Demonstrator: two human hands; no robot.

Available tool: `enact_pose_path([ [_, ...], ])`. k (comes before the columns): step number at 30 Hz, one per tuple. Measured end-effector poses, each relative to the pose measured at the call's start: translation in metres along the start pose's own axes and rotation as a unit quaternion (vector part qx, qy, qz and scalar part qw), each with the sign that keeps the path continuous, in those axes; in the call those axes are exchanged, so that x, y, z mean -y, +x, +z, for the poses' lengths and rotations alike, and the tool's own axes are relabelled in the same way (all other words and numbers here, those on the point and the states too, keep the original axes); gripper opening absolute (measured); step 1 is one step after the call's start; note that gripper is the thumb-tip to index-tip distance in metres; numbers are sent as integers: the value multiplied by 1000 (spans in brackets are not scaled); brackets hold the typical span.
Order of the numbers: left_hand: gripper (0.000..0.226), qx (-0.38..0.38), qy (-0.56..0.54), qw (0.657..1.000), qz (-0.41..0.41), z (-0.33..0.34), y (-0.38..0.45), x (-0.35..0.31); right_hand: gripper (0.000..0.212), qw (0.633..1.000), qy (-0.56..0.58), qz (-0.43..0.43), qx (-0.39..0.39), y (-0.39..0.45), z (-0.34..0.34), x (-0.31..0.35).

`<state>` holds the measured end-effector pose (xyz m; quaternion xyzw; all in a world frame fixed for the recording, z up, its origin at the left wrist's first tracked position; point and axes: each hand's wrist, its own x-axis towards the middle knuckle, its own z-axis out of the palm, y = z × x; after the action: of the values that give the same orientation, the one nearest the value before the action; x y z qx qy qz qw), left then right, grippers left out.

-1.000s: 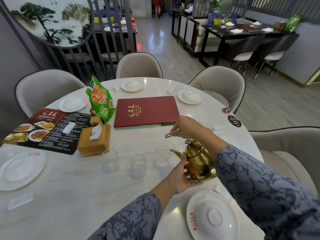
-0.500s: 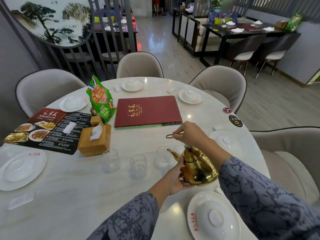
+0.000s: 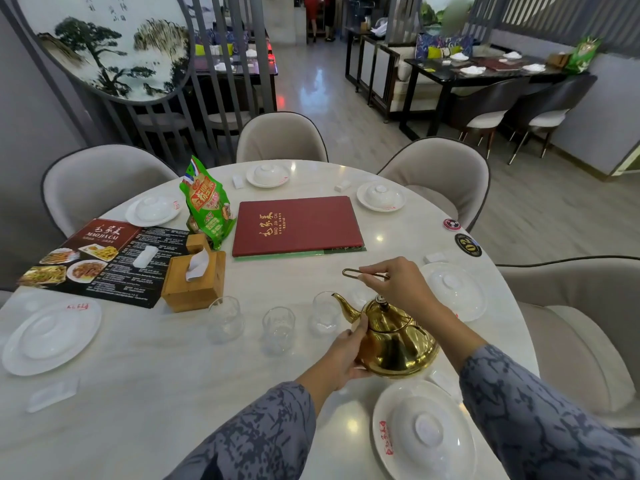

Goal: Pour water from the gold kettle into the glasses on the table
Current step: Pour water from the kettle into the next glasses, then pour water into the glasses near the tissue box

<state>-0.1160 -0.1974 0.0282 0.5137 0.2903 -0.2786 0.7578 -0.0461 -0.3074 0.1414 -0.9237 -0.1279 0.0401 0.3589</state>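
- The gold kettle (image 3: 394,341) is at the near right of the round white desk (image 3: 138,393), its spout pointing left toward the glasses.
- The right hand (image 3: 398,284) is above the kettle, fingers pinched closed on the thin wire handle (image 3: 353,273).
- The left hand (image 3: 346,351) cups the kettle's left side below the spout, fingers curled against the body.
- Three clear glasses stand in a row: the left glass (image 3: 225,318), the middle glass (image 3: 278,329) and the right glass (image 3: 325,313), which is just beside the spout tip.
- A covered white plate (image 3: 424,434) lies just nearer than the kettle.
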Motion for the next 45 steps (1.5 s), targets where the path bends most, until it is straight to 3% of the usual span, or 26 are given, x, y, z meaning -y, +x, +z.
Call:
enact_pose_path([
  [10,67,-16,29,998,50,-9,-37,2,31,998,-32,-55,8,-18,-4,32],
  [29,60,-24,-50,998,21,-58,-84,12,16,990,-97,-56,80,-22,44,108],
  [45,61,24,-139,990,-22,-64,-78,6,14,976,-146,-37,156,10,59,131],
])
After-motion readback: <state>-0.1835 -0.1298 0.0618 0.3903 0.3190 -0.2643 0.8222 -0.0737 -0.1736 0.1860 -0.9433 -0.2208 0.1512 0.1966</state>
